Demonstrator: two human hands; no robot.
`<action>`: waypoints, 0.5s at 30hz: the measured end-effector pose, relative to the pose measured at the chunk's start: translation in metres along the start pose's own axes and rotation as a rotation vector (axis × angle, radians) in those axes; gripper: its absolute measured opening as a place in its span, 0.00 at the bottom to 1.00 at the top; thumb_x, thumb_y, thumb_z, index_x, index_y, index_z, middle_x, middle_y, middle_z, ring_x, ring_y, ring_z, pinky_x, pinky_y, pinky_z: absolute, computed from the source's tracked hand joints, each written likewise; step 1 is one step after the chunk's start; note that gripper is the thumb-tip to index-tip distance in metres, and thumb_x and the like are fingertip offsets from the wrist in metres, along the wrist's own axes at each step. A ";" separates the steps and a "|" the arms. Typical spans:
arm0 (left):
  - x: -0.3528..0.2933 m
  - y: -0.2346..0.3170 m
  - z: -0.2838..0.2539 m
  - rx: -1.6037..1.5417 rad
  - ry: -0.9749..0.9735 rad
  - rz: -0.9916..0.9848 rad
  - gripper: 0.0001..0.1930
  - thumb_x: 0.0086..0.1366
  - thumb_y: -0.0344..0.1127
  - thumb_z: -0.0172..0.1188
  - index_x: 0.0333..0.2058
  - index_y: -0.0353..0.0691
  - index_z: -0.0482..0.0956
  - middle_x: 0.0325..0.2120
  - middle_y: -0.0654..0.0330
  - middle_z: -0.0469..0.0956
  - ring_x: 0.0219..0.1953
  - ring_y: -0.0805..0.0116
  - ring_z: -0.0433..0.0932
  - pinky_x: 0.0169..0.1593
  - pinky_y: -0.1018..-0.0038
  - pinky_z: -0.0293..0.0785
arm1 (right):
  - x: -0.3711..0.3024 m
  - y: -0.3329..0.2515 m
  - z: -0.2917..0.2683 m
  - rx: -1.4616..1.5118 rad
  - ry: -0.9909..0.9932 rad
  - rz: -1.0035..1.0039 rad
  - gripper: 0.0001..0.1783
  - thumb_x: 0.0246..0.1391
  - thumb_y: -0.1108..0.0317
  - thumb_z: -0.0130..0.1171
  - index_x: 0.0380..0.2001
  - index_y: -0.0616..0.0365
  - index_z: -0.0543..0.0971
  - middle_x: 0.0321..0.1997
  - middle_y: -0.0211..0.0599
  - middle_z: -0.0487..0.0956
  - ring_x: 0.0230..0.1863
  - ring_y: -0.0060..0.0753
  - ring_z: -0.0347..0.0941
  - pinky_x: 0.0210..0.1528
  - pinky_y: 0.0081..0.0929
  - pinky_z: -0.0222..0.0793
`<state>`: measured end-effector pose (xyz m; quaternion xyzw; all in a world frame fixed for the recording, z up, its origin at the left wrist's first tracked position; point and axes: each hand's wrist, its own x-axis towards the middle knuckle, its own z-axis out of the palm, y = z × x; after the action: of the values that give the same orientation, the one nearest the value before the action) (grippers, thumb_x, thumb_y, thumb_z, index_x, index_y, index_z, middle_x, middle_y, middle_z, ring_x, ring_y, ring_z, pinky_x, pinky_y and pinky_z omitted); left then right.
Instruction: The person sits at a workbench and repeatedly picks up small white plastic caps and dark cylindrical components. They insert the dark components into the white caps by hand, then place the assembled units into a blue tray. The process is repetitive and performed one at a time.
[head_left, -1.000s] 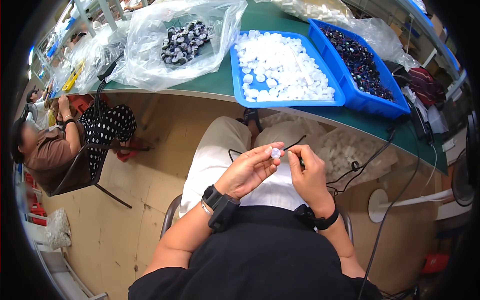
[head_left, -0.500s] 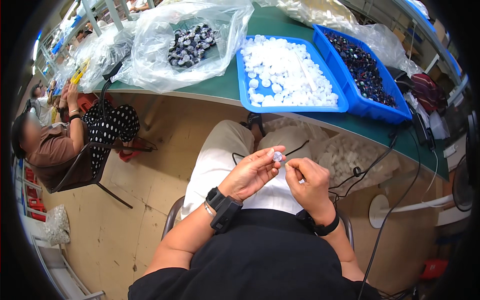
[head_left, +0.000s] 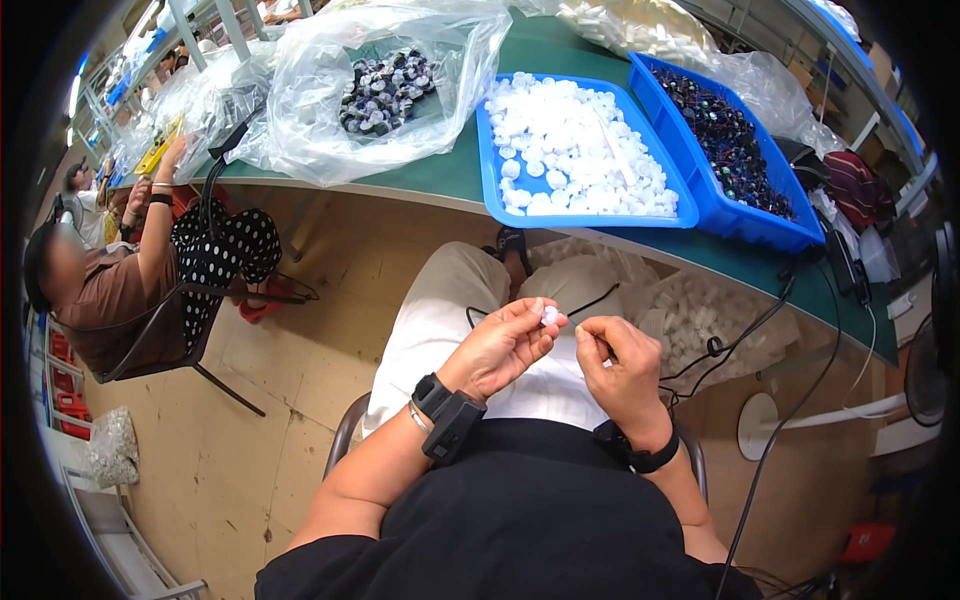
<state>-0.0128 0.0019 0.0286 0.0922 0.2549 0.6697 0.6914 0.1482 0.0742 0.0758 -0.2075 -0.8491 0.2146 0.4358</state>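
Observation:
My left hand (head_left: 497,347) pinches a small white round cap (head_left: 549,315) between thumb and fingertips, above my lap. My right hand (head_left: 620,372) is closed right beside it, its fingertips near the cap, holding something thin that I cannot make out. A black cable (head_left: 590,301) lies across my pale trousers below both hands. Both wrists wear black bands.
On the green table (head_left: 440,175) stand a blue tray of several white caps (head_left: 570,150) and a blue bin of dark parts (head_left: 725,135). A clear bag of dark pieces (head_left: 385,90) lies left. Another person (head_left: 110,270) sits at far left. A bag of white pieces (head_left: 700,315) hangs under the table.
Both hands have stayed over the lap; the right hand has closed in toward the cap and the dark wire end that stuck out above it is hidden.

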 end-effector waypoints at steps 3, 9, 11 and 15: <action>-0.003 0.004 0.012 -0.025 0.016 -0.016 0.12 0.69 0.36 0.53 0.45 0.34 0.73 0.36 0.59 0.77 0.34 0.78 0.75 0.40 0.83 0.76 | 0.000 0.001 0.000 0.002 -0.001 0.027 0.05 0.43 0.78 0.62 0.24 0.59 0.76 0.17 0.32 0.73 0.15 0.27 0.69 0.19 0.25 0.63; 0.000 0.001 0.002 -0.036 -0.002 -0.018 0.14 0.69 0.34 0.53 0.47 0.31 0.72 0.39 0.56 0.77 0.35 0.77 0.75 0.40 0.82 0.75 | 0.000 0.000 0.000 0.000 -0.003 0.044 0.05 0.43 0.78 0.62 0.24 0.59 0.76 0.16 0.32 0.73 0.14 0.27 0.69 0.19 0.25 0.62; -0.001 0.002 0.005 -0.044 0.000 -0.020 0.15 0.69 0.34 0.53 0.49 0.29 0.71 0.40 0.55 0.76 0.35 0.77 0.74 0.40 0.82 0.74 | 0.000 0.001 0.000 0.002 -0.003 0.044 0.05 0.44 0.78 0.62 0.24 0.59 0.76 0.16 0.32 0.73 0.14 0.27 0.68 0.19 0.25 0.62; -0.002 0.003 0.012 -0.055 0.004 -0.026 0.16 0.70 0.33 0.52 0.50 0.27 0.70 0.42 0.54 0.75 0.36 0.76 0.74 0.41 0.82 0.74 | 0.000 0.001 0.002 0.017 -0.004 0.042 0.04 0.44 0.77 0.62 0.24 0.58 0.76 0.16 0.31 0.72 0.14 0.27 0.68 0.19 0.26 0.62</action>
<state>-0.0096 0.0026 0.0406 0.0684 0.2388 0.6678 0.7017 0.1473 0.0747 0.0742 -0.2213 -0.8435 0.2312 0.4314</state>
